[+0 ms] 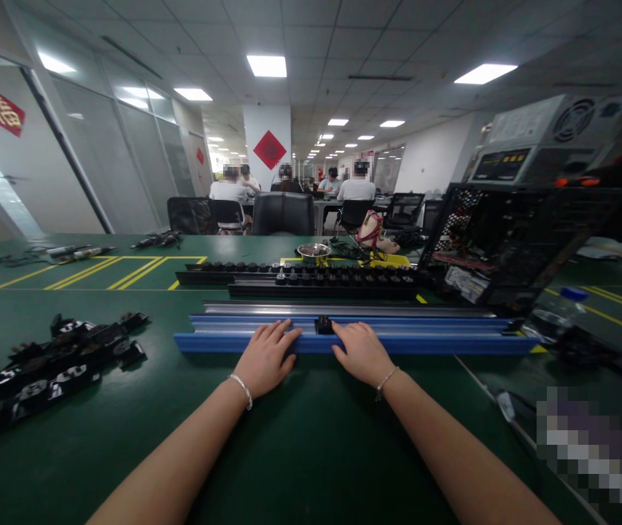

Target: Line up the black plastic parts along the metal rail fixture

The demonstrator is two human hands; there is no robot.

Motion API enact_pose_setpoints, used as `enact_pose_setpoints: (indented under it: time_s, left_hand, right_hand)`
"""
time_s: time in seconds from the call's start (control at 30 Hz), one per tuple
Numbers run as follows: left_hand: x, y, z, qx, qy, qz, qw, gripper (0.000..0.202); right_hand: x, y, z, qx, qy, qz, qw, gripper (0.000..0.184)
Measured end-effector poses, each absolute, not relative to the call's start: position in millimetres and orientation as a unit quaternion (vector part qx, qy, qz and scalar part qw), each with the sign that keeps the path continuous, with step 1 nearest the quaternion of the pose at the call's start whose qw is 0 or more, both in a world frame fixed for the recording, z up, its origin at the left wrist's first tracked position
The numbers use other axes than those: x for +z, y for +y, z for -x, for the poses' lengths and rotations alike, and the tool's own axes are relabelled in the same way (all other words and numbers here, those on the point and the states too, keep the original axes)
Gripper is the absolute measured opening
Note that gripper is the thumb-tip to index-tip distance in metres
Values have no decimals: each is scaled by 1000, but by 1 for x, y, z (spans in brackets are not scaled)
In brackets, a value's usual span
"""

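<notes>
A long blue metal rail with a silvery channel lies across the table in front of me. In its channel, near the middle, sits a small black block, perhaps a socket module. My left hand rests on the rail to the left of the block, fingers stretched and apart, holding nothing. On the block's other side, my right hand lies over the rail with its fingertips at the block's right edge, touching or nearly so. Its thumb is spread toward the front wall.
Black strips with several round-topped modules lie behind the rail. Loose black modules are heaped at the left. A metal bowl, an opened computer case and a blue-capped bottle stand beyond. People sit in the background.
</notes>
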State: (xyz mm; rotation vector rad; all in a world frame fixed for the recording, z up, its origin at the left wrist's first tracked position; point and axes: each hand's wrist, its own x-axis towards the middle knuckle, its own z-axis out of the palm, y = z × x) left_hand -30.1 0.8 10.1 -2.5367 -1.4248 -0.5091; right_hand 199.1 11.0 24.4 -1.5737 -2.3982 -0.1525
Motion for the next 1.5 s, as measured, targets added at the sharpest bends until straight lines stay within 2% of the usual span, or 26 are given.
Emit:
enact_pose_setpoints:
  time_s: [0.3, 0.67, 0.9, 1.27, 1.5]
  left_hand:
    - [8, -3, 24, -144, -472, 861, 125, 60]
    - [6, -2, 25, -150, -469, 861, 127, 64]
    - [7, -2, 24, -146, -472, 862, 115, 64]
    - [7, -1, 23, -152, -474, 860, 109, 65]
    - [6, -2, 19, -166, -486, 851, 113, 64]
  right_hand:
    - [21, 9, -194, -74, -832, 535, 129, 52]
    - [13, 6, -186, -95, -835, 520, 152, 59]
    - [13, 5, -185, -82, -832, 522, 170, 51]
    - [18, 4, -186, -53, -844, 512, 151, 55]
    - [18, 2, -183, -78, -835, 528, 134, 58]
